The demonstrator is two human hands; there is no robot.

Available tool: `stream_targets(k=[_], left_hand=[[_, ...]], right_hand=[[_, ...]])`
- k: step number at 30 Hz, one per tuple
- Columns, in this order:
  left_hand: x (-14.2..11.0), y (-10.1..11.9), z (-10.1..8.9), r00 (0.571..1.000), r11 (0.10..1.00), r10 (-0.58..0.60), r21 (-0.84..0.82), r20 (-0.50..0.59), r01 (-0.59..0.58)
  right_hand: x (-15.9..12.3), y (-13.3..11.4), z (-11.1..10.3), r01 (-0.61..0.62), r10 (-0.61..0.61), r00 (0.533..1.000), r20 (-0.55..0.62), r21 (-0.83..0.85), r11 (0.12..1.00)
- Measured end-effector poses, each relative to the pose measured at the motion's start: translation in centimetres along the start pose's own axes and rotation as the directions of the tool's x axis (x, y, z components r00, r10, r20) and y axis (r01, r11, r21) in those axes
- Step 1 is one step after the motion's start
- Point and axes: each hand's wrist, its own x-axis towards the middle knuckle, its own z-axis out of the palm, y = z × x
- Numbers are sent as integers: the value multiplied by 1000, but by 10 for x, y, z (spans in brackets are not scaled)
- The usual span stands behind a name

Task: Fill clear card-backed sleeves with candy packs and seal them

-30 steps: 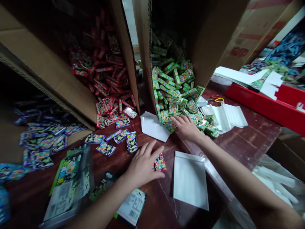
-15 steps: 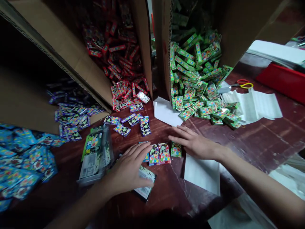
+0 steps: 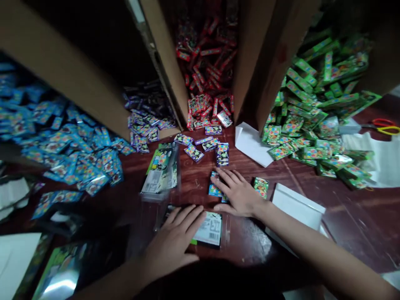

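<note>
My left hand (image 3: 178,235) lies flat with its fingers outstretched, partly covering a black-edged printed card (image 3: 212,228) that has a barcode. My right hand (image 3: 240,192) is spread over a short row of small packs, fingertips on a blue pack (image 3: 214,186). Most of that row is hidden under the palm. Just right of my right hand sits a green pack (image 3: 261,186). Beyond my fingertips lies a loose group of purple packs (image 3: 222,154). Clear plastic packaging with a green and black printed card (image 3: 161,171) rests left of the hands.
Tipped cardboard boxes (image 3: 253,54) spill red packs (image 3: 200,106), green packs (image 3: 308,121) and purple packs (image 3: 146,125). A large heap of blue packs (image 3: 71,146) spreads at left. White paper (image 3: 251,141), a white envelope-like sheet (image 3: 293,208) and scissors (image 3: 386,126) are on the right.
The view has swung left. My right hand has moved from beside the green pack onto the row of packs. My left hand has drawn back from the row and is over the barcode card.
</note>
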Motion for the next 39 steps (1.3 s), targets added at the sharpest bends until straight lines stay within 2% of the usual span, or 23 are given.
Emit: stream_targets(k=[3,6,8,11,13,16,20,26,30,35,39], left_hand=[[-11,4,10,977,982,-187,-38,-99,184],[-25,1,19,880,908,-418,-105,-224,405],[-28,0,21,836,883,-470,-155,-285,444],[-26,-1,19,847,898,-435,-210,-305,386],[-24,-3,16,860,908,-410,-224,-304,354],[-22,-8,10,886,928,-357,-217,-294,302],[-22,-17,5,942,964,-219,-205,-254,169],[-12,-22,0,953,960,-164,-264,-254,95],[-6,-20,2,973,958,-105,-282,-206,44],[5,-13,16,951,969,-180,-213,-251,127],[7,-14,21,954,976,-192,-151,-229,159]], right_hand=[[7,-10,14,-59,58,998,-20,-28,998],[2,-13,19,-67,69,994,-83,28,997],[-2,-16,18,16,-1,993,-119,125,992],[-7,-26,13,163,-137,984,-110,284,945],[-11,-34,9,206,-194,978,-71,357,911],[-18,-40,5,211,-228,974,-5,405,890],[-27,-37,0,196,-237,971,42,433,880],[-37,-29,-6,208,-263,964,46,489,847],[-35,-29,-7,175,-223,973,55,450,875],[-24,-37,-1,176,-218,972,90,337,925],[-33,-24,-12,178,-198,978,69,231,957]])
